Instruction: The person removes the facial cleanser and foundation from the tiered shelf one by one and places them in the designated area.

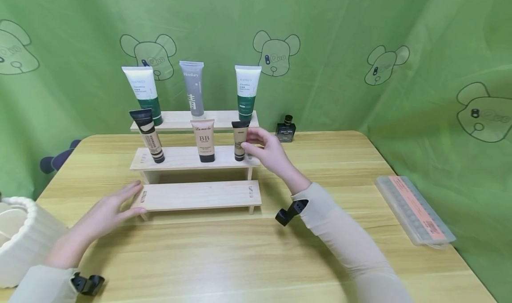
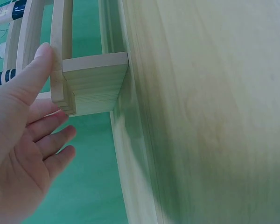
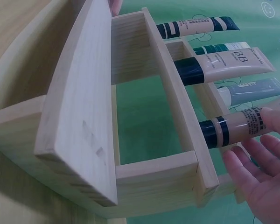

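At the far left of the wooden table, a white ribbed vessel is partly seen. Beside it, the left hand is laid against the left end of the lowest tier of a stepped wooden stand; its fingers are relaxed and loosely extended. On the middle tier, a beige tube with black bands is stood on its cap, tilted to the left, and behind it, on the top tier, a white-and-green tube is likewise tilted. Farther right, a grey tube is stood on the top tier, and in front of it, on the middle tier, a pink BB tube is placed. Near the middle tier's right end, a small beige tube is stood cap down and pinched between the thumb and fingers of the right hand. Behind it, a second white-and-green tube is placed on the top tier. Past the stand, a dark bottle is set near the table's back edge, and at the far right a clear plastic case is laid flat.
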The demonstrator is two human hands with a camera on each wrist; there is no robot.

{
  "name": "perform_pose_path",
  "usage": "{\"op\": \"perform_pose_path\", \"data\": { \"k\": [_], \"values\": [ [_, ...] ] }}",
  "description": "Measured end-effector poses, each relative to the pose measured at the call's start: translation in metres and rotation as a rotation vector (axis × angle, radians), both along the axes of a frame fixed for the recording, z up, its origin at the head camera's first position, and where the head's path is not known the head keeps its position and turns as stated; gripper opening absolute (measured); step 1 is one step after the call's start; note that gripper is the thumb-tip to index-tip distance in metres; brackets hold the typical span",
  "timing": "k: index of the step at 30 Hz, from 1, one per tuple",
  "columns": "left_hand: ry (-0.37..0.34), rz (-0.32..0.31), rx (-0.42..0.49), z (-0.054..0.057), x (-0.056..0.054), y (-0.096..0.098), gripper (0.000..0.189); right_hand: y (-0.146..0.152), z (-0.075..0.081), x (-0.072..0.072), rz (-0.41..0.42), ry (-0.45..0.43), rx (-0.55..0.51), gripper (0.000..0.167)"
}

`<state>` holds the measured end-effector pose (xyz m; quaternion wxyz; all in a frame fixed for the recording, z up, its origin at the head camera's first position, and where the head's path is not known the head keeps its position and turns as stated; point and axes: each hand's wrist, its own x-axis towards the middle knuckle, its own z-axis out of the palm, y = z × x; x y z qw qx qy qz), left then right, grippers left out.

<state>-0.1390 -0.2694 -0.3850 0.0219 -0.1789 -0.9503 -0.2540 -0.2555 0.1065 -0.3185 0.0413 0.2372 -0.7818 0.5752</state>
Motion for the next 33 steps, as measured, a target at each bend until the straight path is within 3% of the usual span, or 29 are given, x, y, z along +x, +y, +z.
{"op": "perform_pose_path", "data": {
  "k": [18,26,33],
  "values": [
    [0.018,-0.004,-0.017,0.0,0.002,0.0,0.063,0.003,0.002,0.006,-0.043,0.002,-0.004,0.028],
    [0.028,0.003,-0.018,0.0,0.003,0.0,0.062,0.021,0.008,0.013,-0.067,-0.024,-0.003,0.029],
    [0.043,-0.003,-0.011,-0.001,0.001,0.001,0.061,0.049,0.004,0.008,-0.083,-0.075,-0.054,0.028]
  ]
}}
